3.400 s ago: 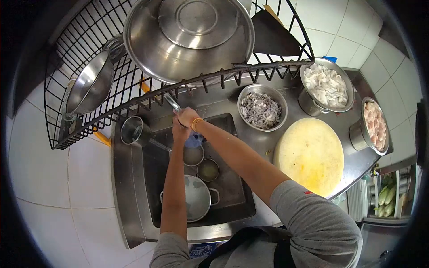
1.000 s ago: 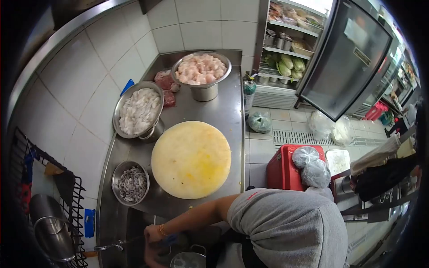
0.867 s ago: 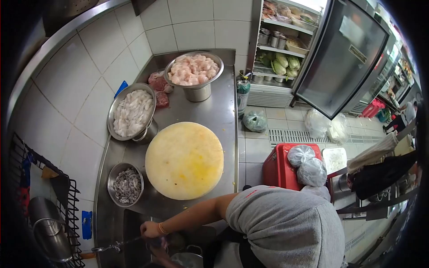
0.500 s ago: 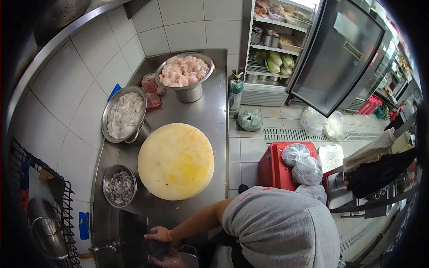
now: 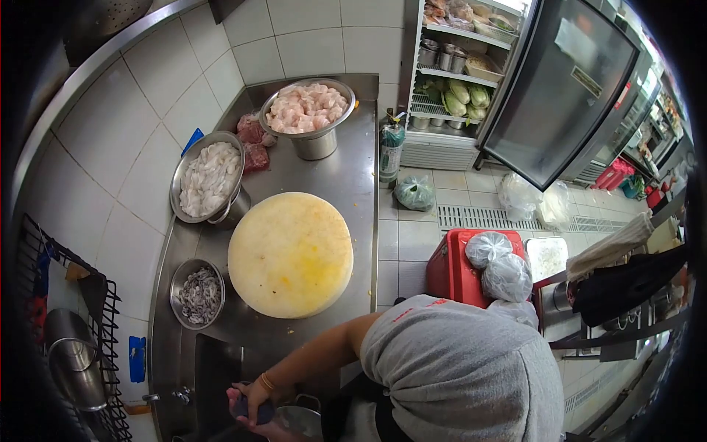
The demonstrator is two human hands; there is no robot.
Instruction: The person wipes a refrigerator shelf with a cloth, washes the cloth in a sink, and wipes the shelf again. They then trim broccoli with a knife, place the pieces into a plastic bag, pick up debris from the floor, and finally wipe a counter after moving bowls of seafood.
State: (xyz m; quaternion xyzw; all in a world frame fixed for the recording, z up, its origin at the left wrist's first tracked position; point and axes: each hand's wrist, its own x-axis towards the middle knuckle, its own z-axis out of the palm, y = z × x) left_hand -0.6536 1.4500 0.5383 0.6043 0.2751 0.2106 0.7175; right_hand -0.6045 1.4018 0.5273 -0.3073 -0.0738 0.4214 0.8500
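Down at the sink (image 5: 215, 365), my right hand (image 5: 255, 398), with a band at its wrist, is closed over a dark rounded object (image 5: 263, 412) whose kind I cannot make out. My left hand (image 5: 276, 432) is underneath, partly hidden, with pinkish fingertips showing around the same object. A metal pot (image 5: 300, 420) with a loop handle sits just beside the hands. Nearby is the tap (image 5: 182, 396). A metal bowl of dark greyish strips (image 5: 199, 295) stands on the counter above the sink, beside a round yellow-stained chopping board (image 5: 291, 254).
Behind the board are a bowl of pale whitish pieces (image 5: 211, 180), a bowl of pink meat chunks (image 5: 307, 108) and bagged red meat (image 5: 255, 156). A fridge door (image 5: 560, 92) stands open. A red cooler (image 5: 456, 269) carries plastic bags (image 5: 507, 276). A black wire rack (image 5: 103, 317) lines the left wall.
My right hand has moved slightly down and left, and now covers more of the dark object. The upper body has leaned a little toward the sink.
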